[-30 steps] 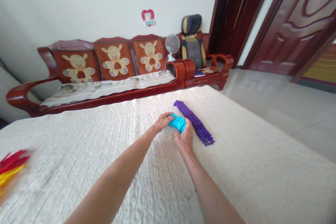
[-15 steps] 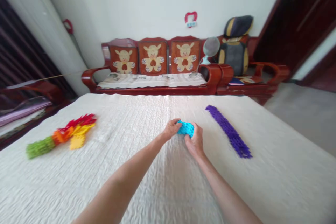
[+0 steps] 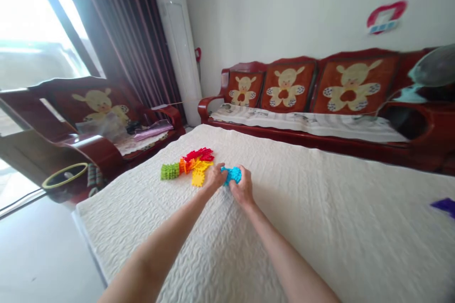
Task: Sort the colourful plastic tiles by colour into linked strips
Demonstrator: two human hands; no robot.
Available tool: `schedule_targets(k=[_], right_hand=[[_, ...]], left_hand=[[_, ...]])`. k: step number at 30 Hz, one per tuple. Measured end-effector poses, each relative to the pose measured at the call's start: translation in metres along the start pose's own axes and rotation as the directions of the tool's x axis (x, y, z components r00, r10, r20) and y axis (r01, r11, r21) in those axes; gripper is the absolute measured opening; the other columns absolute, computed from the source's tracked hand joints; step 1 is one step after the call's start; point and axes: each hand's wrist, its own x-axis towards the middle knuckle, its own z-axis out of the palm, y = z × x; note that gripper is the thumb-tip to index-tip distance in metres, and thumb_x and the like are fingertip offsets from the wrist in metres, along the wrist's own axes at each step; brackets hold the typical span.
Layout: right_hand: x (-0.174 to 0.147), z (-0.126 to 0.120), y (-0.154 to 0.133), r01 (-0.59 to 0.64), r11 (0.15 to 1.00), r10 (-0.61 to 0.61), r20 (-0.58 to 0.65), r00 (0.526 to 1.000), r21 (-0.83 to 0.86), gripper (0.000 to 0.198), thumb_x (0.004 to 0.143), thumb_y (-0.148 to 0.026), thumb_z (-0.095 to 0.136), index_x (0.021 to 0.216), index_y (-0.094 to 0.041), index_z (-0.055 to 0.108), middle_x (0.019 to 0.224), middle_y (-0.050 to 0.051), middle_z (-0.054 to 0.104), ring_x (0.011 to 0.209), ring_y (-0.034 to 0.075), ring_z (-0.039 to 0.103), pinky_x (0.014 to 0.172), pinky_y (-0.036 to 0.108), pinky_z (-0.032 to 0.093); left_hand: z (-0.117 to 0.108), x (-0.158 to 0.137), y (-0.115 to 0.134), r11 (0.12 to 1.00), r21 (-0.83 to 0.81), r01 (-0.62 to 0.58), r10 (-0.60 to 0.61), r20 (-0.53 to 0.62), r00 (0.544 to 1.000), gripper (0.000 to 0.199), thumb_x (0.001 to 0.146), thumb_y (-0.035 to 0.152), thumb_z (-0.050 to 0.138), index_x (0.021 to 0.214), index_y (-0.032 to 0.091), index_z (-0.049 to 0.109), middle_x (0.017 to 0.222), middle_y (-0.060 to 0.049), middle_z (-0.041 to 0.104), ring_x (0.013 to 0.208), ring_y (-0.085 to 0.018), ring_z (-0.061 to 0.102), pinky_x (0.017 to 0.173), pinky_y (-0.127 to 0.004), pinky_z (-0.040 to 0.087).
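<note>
Both hands grip a short row of light blue interlocking plastic blocks (image 3: pixel 232 175) just above the cloth. My left hand (image 3: pixel 215 177) pinches its left end, fingers closed. The right end sits in the closed fingers of my right hand (image 3: pixel 244 185), thumb towards me. Just left of my left hand lie yellow blocks (image 3: pixel 198 177), with red blocks (image 3: pixel 200 154) behind them. Orange blocks (image 3: pixel 186 165) and a row of green blocks (image 3: pixel 169 171) continue the group to the left. Purple blocks (image 3: pixel 446 206) are partly visible at the far right edge.
A cream quilted cloth (image 3: pixel 313 227) covers the table. Behind it stands a wooden sofa (image 3: pixel 263 135) with bear cushions; a wooden armchair (image 3: pixel 103 147) is at the left. A bin with a yellow rim (image 3: pixel 66 175) sits on the floor by the table's left edge.
The view has turned left. My hands have carried the blue blocks left, from the middle of the table to beside the yellow and red blocks. Both hands keep their grip.
</note>
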Motion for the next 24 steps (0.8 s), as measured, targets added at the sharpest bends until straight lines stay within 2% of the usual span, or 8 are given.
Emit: schedule_targets(k=[6, 9, 11, 13, 15, 18, 22, 24], right_hand=[[0.039, 0.087, -0.033, -0.145, 0.963, 0.107, 0.168, 0.980, 0.229, 0.069, 0.061, -0.020, 0.055, 0.130, -0.019, 0.045, 0.130, 0.012, 0.055, 0.122, 0.027, 0.051, 0.107, 0.041, 0.040], [0.049, 0.100, -0.040, -0.274, 0.874, 0.148, 0.316, 0.937, 0.402, 0.081, 0.059, -0.019, 0.054, 0.138, -0.020, 0.036, 0.142, 0.010, 0.047, 0.131, 0.025, 0.045, 0.110, 0.039, 0.036], [0.051, 0.098, -0.039, -0.367, 0.778, 0.180, 0.379, 0.908, 0.510, 0.081, 0.058, -0.018, 0.051, 0.138, -0.020, 0.036, 0.147, 0.010, 0.042, 0.134, 0.024, 0.042, 0.110, 0.039, 0.036], [0.050, 0.088, -0.033, -0.427, 0.697, 0.223, 0.392, 0.893, 0.577, 0.077, 0.057, -0.017, 0.048, 0.133, -0.021, 0.041, 0.147, 0.009, 0.043, 0.136, 0.023, 0.040, 0.110, 0.038, 0.036], [0.045, 0.066, -0.023, -0.436, 0.679, 0.253, 0.368, 0.895, 0.591, 0.067, 0.057, -0.017, 0.047, 0.124, -0.022, 0.048, 0.141, 0.007, 0.051, 0.133, 0.022, 0.044, 0.110, 0.038, 0.036], [0.031, 0.008, -0.002, -0.361, 0.774, 0.219, 0.315, 0.924, 0.520, 0.049, 0.061, -0.017, 0.049, 0.109, -0.021, 0.057, 0.122, 0.006, 0.063, 0.120, 0.021, 0.056, 0.106, 0.037, 0.040], [0.006, -0.113, 0.028, -0.171, 0.959, 0.139, 0.150, 0.979, 0.225, 0.035, 0.068, -0.016, 0.048, 0.100, -0.020, 0.063, 0.105, 0.003, 0.069, 0.104, 0.018, 0.063, 0.096, 0.034, 0.047], [-0.009, -0.183, 0.039, -0.129, 0.992, 0.129, 0.000, 0.992, 0.012, 0.034, 0.069, -0.014, 0.047, 0.098, -0.021, 0.064, 0.102, 0.003, 0.070, 0.100, 0.017, 0.064, 0.094, 0.034, 0.049]], left_hand=[[-0.063, 0.049, -0.034, 0.990, 0.143, -0.006, 0.026, -0.145, 0.989, 0.043, 0.081, 0.012, 0.047, 0.120, 0.013, 0.066, 0.108, -0.012, 0.072, 0.098, -0.024, 0.066, 0.085, -0.031, 0.050], [-0.070, 0.054, -0.045, 0.984, 0.175, -0.027, 0.075, -0.270, 0.960, 0.043, 0.084, 0.013, 0.042, 0.118, 0.016, 0.067, 0.109, -0.010, 0.072, 0.102, -0.022, 0.065, 0.089, -0.032, 0.049], [-0.065, 0.050, -0.052, 0.969, 0.223, -0.108, 0.185, -0.361, 0.914, 0.042, 0.086, 0.015, 0.040, 0.118, 0.019, 0.067, 0.116, -0.008, 0.069, 0.110, -0.021, 0.061, 0.095, -0.033, 0.047], [-0.054, 0.042, -0.056, 0.924, 0.316, -0.217, 0.324, -0.345, 0.881, 0.038, 0.088, 0.022, 0.042, 0.117, 0.022, 0.067, 0.126, -0.008, 0.064, 0.120, -0.023, 0.055, 0.101, -0.038, 0.043], [-0.045, 0.033, -0.058, 0.845, 0.427, -0.322, 0.434, -0.197, 0.879, 0.036, 0.088, 0.033, 0.048, 0.118, 0.024, 0.066, 0.134, -0.007, 0.058, 0.127, -0.027, 0.048, 0.104, -0.044, 0.040], [-0.038, 0.021, -0.061, 0.744, 0.531, -0.406, 0.471, 0.015, 0.882, 0.041, 0.088, 0.037, 0.048, 0.125, 0.024, 0.060, 0.131, -0.009, 0.060, 0.125, -0.028, 0.048, 0.104, -0.044, 0.038], [-0.034, 0.032, -0.069, 0.653, 0.653, -0.384, 0.442, 0.084, 0.893, 0.046, 0.090, 0.044, 0.042, 0.129, 0.025, 0.054, 0.136, -0.004, 0.057, 0.128, -0.030, 0.043, 0.104, -0.051, 0.034], [-0.024, 0.041, -0.067, 0.630, 0.706, -0.324, 0.429, 0.032, 0.903, 0.044, 0.090, 0.048, 0.037, 0.126, 0.030, 0.053, 0.139, 0.002, 0.055, 0.133, -0.032, 0.036, 0.103, -0.054, 0.033]])
